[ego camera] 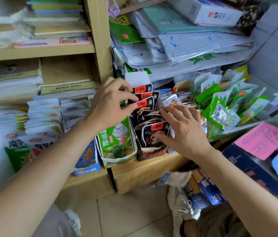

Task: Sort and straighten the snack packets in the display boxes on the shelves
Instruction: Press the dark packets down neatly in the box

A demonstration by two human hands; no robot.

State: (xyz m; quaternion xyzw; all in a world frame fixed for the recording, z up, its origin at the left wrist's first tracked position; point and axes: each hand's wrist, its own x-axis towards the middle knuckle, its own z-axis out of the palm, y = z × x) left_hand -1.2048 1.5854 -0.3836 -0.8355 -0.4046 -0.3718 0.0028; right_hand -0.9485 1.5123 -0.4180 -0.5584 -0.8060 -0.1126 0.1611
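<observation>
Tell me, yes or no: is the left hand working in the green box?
No, the left hand pinches black packets standing in the black box, beside the green box.

Both your forearms come in bare, right down to the left hand (107, 106) and right hand (184, 132). Low left there's light grey trouser fabric (56, 221) over your leg, and below sits an off-white lace-up sneaker (179, 206) with pale laces.
</observation>
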